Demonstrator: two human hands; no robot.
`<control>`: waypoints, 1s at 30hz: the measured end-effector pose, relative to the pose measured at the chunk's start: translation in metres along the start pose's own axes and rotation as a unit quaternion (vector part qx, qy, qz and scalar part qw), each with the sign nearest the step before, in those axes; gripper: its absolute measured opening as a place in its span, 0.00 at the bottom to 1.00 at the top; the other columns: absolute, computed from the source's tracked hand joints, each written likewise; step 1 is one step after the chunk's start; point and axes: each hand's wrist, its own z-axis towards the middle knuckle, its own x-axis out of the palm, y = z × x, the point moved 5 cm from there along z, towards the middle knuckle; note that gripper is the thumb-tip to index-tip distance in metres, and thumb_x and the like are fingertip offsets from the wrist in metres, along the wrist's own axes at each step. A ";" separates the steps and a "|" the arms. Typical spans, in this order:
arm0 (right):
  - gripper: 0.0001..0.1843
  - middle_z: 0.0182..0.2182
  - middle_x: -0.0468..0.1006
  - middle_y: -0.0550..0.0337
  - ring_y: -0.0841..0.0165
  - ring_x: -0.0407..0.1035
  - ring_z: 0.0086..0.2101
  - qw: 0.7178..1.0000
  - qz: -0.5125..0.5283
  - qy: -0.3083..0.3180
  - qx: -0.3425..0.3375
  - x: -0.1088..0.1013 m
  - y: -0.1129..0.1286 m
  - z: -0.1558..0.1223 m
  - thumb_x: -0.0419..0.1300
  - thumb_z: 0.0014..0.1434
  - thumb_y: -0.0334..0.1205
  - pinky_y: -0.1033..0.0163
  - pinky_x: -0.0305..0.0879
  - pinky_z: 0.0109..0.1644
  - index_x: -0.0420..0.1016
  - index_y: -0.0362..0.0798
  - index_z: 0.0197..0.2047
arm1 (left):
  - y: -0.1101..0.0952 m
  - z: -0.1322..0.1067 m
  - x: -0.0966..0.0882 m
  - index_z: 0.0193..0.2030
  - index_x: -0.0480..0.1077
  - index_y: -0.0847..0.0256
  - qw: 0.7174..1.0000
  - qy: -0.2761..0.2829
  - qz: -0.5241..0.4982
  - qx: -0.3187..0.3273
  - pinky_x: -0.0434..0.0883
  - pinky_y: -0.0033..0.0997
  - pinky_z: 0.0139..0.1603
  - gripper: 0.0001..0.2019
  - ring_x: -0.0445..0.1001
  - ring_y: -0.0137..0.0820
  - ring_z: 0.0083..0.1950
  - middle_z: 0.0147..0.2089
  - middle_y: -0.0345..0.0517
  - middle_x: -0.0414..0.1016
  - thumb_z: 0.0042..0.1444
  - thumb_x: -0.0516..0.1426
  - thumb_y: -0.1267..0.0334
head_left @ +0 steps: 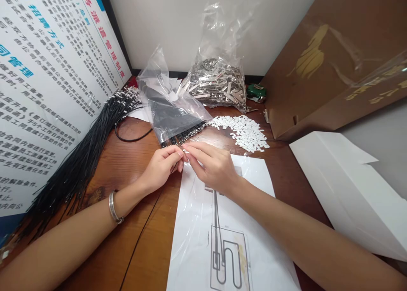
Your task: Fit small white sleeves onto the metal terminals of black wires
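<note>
My left hand point(163, 166) is closed in a pinch, wearing a silver bangle at the wrist. A thin black wire point(141, 236) runs from its fingers down across the wooden table. My right hand point(214, 164) meets it fingertip to fingertip, pinching a small white piece point(185, 151) that is mostly hidden. Just beyond both hands lies a clear plastic bag point(168, 109) of black wires, their metal-tipped ends sticking out. Beside it, small white plastic connectors point(246, 132) are spread in a loose pile.
A printed wiring diagram point(193, 248) lies under my right hand. Finished-looking black wires with white ends point(92, 147) are bundled at left, against a text board point(57, 70). A bag of metal parts point(219, 83), a green object point(256, 92), a brown box point(318, 70) and white card point(349, 189) surround the table.
</note>
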 end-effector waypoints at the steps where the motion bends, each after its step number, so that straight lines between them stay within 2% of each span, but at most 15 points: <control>1: 0.11 0.40 0.81 0.51 0.64 0.77 0.38 1.000 -0.018 0.005 -0.007 0.000 0.001 0.000 0.55 0.62 0.29 0.59 0.75 0.40 0.76 0.45 0.45 | 0.001 0.000 0.000 0.25 0.67 0.62 1.000 0.001 -0.001 0.002 0.54 0.27 0.23 0.12 0.56 0.23 0.21 0.19 0.37 0.65 0.56 0.53 0.59; 8: 0.11 0.41 0.81 0.53 0.67 0.76 0.38 0.996 -0.079 0.035 -0.015 0.003 0.001 0.001 0.53 0.64 0.31 0.63 0.72 0.40 0.75 0.43 0.45 | 0.001 0.000 0.000 0.26 0.68 0.63 1.000 0.009 -0.014 0.011 0.54 0.27 0.24 0.11 0.57 0.24 0.21 0.19 0.36 0.63 0.56 0.53 0.60; 11: 0.10 0.37 0.81 0.55 0.70 0.74 0.33 0.993 -0.105 0.038 -0.026 0.002 0.003 0.002 0.52 0.65 0.31 0.65 0.67 0.35 0.75 0.43 0.39 | -0.001 -0.001 0.000 0.26 0.68 0.63 1.000 0.004 -0.004 0.013 0.54 0.27 0.24 0.12 0.56 0.23 0.21 0.19 0.36 0.62 0.56 0.54 0.58; 16: 0.14 0.27 0.75 0.59 0.73 0.63 0.23 0.987 -0.149 0.065 -0.012 0.006 0.003 0.001 0.49 0.66 0.31 0.64 0.54 0.27 0.71 0.44 0.30 | -0.002 -0.002 0.000 0.25 0.66 0.62 0.999 0.001 0.041 0.026 0.55 0.27 0.25 0.13 0.56 0.23 0.23 0.21 0.36 0.62 0.57 0.53 0.57; 24: 0.18 0.24 0.71 0.60 0.73 0.59 0.22 0.987 -0.136 0.082 -0.012 0.008 0.001 0.000 0.46 0.67 0.34 0.65 0.50 0.26 0.69 0.44 0.28 | -0.005 -0.006 0.001 0.25 0.63 0.62 0.991 -0.008 0.118 0.057 0.58 0.27 0.29 0.14 0.59 0.24 0.26 0.23 0.36 0.62 0.60 0.51 0.61; 30: 0.19 0.22 0.68 0.61 0.73 0.55 0.21 0.983 -0.161 0.090 -0.015 0.009 0.003 -0.001 0.46 0.67 0.34 0.64 0.46 0.24 0.68 0.44 0.26 | -0.004 -0.006 0.001 0.24 0.62 0.62 0.990 -0.019 0.130 0.044 0.58 0.26 0.29 0.14 0.58 0.24 0.25 0.22 0.35 0.61 0.60 0.51 0.60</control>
